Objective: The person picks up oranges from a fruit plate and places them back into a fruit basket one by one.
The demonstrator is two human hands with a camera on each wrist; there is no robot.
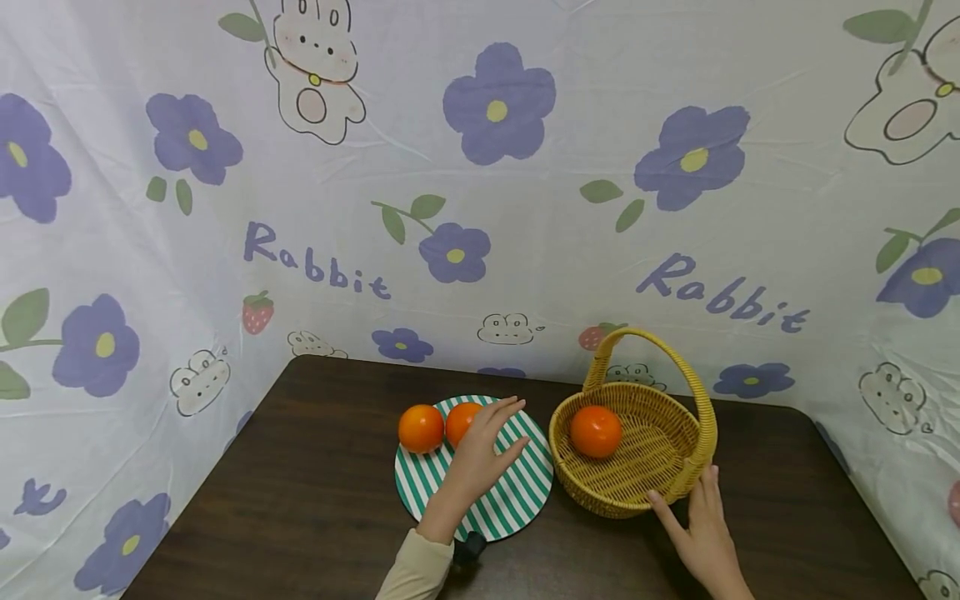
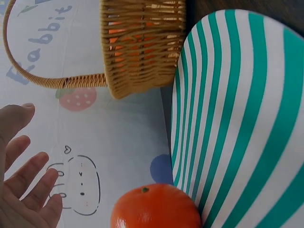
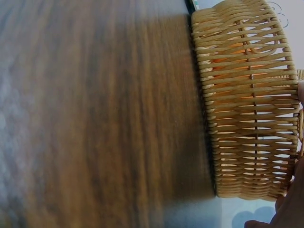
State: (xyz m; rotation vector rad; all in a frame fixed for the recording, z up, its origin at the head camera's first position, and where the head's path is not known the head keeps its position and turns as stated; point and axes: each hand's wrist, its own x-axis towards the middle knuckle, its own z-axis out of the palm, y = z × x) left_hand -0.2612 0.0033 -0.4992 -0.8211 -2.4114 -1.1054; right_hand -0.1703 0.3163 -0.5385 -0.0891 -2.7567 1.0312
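Observation:
My left hand hovers over a round green-and-white striped mat, fingers loosely extended, holding nothing. Beneath its fingers is an orange, partly hidden by the hand. A second orange sits to its left at the mat's edge. In the left wrist view, one orange shows up close, below and right of the spread fingers. My right hand rests against the near right side of a yellow wicker basket, thumb at the rim, fingers extended along the outside. Inside the basket lies another orange.
The basket's tall arched handle rises over its right part. Everything stands on a dark wooden table. A cloth printed with flowers and rabbits hangs behind and beside it. A small black device sits at my left wrist.

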